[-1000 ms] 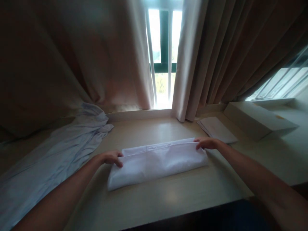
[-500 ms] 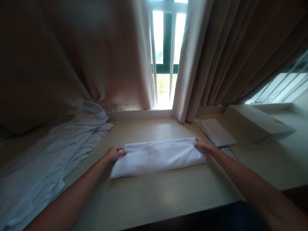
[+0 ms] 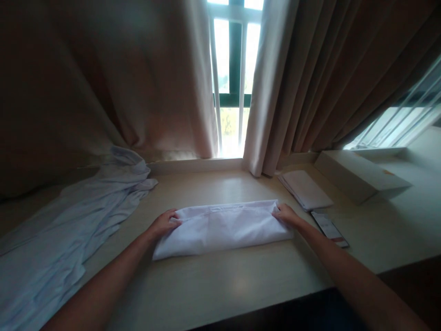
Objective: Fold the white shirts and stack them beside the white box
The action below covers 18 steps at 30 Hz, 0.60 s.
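A white cloth [image 3: 222,227], folded into a long narrow band, lies across the middle of a pale wooden table [image 3: 213,285]. My left hand [image 3: 164,222] is at the band's left end, fingers curled over its top edge. At the right end my right hand [image 3: 285,214] grips the cloth the same way. Both forearms reach in from the bottom corners.
A loose light-blue garment [image 3: 69,220] sprawls over the table's left side. To the right lie a folded white stack [image 3: 306,189], a small card [image 3: 330,227] and a long white box [image 3: 358,174]. Brown curtains [image 3: 310,78] hang behind, parted at a window.
The upper layer of the cloth has come down onto the lower one, leaving a narrower band. Both hands shifted slightly toward me along with it.
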Available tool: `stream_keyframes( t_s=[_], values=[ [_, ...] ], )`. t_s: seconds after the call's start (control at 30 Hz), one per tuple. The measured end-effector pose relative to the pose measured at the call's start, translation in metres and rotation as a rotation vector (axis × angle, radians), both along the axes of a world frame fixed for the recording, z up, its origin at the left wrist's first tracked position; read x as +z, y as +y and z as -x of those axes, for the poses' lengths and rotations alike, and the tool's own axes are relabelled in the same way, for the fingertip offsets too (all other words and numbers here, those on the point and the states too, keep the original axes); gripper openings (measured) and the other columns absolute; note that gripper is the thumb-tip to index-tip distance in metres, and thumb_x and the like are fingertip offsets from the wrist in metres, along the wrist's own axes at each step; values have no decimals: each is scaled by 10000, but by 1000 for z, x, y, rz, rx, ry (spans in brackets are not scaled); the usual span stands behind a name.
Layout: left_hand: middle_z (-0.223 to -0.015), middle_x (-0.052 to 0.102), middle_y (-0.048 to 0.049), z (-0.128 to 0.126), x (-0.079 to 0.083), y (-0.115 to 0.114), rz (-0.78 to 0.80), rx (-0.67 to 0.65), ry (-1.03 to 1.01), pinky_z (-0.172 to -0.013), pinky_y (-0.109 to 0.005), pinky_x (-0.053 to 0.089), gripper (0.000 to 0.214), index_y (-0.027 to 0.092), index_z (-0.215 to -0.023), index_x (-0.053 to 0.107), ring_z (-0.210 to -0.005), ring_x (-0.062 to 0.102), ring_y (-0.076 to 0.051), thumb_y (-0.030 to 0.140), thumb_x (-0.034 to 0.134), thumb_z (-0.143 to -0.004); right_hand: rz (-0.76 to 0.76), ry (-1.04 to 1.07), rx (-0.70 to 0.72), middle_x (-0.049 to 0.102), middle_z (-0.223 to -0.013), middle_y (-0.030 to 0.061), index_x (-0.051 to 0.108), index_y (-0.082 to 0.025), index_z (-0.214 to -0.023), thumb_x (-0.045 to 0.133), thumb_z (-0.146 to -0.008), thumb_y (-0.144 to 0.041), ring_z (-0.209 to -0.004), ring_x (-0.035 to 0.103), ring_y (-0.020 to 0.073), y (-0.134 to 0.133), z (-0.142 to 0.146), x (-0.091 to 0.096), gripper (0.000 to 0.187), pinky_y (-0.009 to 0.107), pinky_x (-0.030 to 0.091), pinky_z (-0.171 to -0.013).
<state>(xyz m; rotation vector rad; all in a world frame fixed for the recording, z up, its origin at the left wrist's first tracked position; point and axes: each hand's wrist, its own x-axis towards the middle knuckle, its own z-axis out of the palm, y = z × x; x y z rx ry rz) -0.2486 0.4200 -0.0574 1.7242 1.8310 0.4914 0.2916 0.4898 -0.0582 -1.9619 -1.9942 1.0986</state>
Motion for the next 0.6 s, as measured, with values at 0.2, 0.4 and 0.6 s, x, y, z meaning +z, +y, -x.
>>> stream_keyframes(
  t_s=[0.2, 0.4, 0.6],
  values=[
    [-1058, 671, -62, 2, -2, -72, 73, -18, 36, -884, -319, 431, 399, 200, -769, 627, -1016, 576, -264, 580, 590, -652, -70, -30, 108, 642, -782, 35, 620, -160, -715, 648, -684, -290, -712, 553, 166, -36, -23, -8, 137, 221, 339, -589],
    [-852, 661, -39, 0, 0, -151, 171, -68, 140, -738, -295, 437, 374, 199, -808, 673, -831, 592, -223, 542, 559, -711, -76, 142, 243, 668, -809, 36, 654, -151, -769, 606, -740, -342, -702, 568, 170, -65, -32, 0, 199, 230, 379, -593],
    [-913, 631, -55, -21, 20, -142, 86, -181, 302, -817, -300, 422, 305, 234, -861, 713, -896, 572, -221, 452, 607, -675, 60, 229, 209, 670, -783, 22, 662, -153, -756, 713, -600, -304, -709, 581, 177, -61, -19, 14, 223, 234, 417, -620]
  ],
)
